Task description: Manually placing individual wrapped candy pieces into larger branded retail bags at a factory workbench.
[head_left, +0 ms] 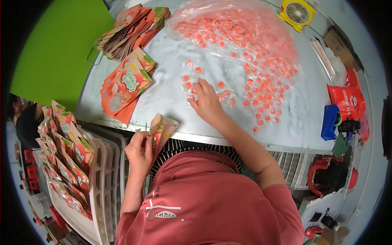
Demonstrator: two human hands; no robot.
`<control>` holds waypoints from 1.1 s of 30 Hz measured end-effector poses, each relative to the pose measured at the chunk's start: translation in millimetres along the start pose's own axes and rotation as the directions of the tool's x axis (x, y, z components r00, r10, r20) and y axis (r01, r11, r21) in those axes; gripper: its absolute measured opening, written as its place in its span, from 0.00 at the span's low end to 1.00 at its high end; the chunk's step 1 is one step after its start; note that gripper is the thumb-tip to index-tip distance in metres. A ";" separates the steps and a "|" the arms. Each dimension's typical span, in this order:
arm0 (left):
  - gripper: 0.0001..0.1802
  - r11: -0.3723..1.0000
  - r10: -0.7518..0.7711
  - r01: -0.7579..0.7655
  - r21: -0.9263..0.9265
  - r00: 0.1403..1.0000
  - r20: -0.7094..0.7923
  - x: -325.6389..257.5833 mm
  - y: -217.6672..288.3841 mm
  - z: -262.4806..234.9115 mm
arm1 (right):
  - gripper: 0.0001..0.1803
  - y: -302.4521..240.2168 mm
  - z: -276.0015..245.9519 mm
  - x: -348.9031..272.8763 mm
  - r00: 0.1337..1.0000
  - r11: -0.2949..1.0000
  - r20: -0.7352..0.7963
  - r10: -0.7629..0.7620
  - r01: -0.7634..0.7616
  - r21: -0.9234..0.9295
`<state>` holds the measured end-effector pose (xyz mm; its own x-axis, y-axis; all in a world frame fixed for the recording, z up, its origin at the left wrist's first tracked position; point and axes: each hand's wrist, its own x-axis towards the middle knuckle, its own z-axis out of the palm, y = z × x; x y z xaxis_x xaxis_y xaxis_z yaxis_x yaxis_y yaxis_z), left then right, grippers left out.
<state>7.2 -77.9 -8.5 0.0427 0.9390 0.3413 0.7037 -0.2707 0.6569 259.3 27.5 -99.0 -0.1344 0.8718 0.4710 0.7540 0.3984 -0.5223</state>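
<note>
Close to the table's front edge, my left hand (139, 152) pinches a printed candy pouch (166, 127) by its side, and the pouch's top gapes apart. My right hand (207, 102) lies over a small group of clear-wrapped red candies (221, 85), its fingers spread and touching some of them. What sits under the palm is hidden. A large heap of the same wrapped candies (267, 98) spreads to the right, running back into a big clear plastic bag (237, 20). Flat orange pouches (127, 83) lie fanned in a stack left of my hands.
Behind that stack is another pile of pouches (136, 28). Filled pouches (67, 155) stand in white stacked crates (100, 183) at the left. A yellow fan (297, 13) sits at the back right; a blue holder (329, 122) and red bag (347, 100) line the right edge.
</note>
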 end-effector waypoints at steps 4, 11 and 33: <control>0.03 1.000 0.014 -0.014 0.003 0.999 -0.045 -1.8 -4.7 -6.7 | 0.29 -10.2 5.5 -20.3 0.999 0.999 0.051 -0.006 0.004 0.038; 0.03 1.000 -0.023 0.023 -0.001 0.998 -0.051 -3.9 -14.7 -10.9 | 0.23 -27.0 10.9 -13.3 0.986 0.910 0.130 0.104 -0.147 0.389; 0.03 0.998 -0.016 0.022 0.052 0.994 -0.109 -2.9 -18.5 -20.9 | 0.22 -27.1 -23.1 -47.9 0.986 0.946 0.166 0.014 -0.067 0.318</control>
<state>-20.7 -80.0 -7.6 -0.0456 0.9145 0.4019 0.7406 -0.2390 0.6280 260.2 -31.6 -91.0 -0.2285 0.9127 0.3387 0.5178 0.4086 -0.7516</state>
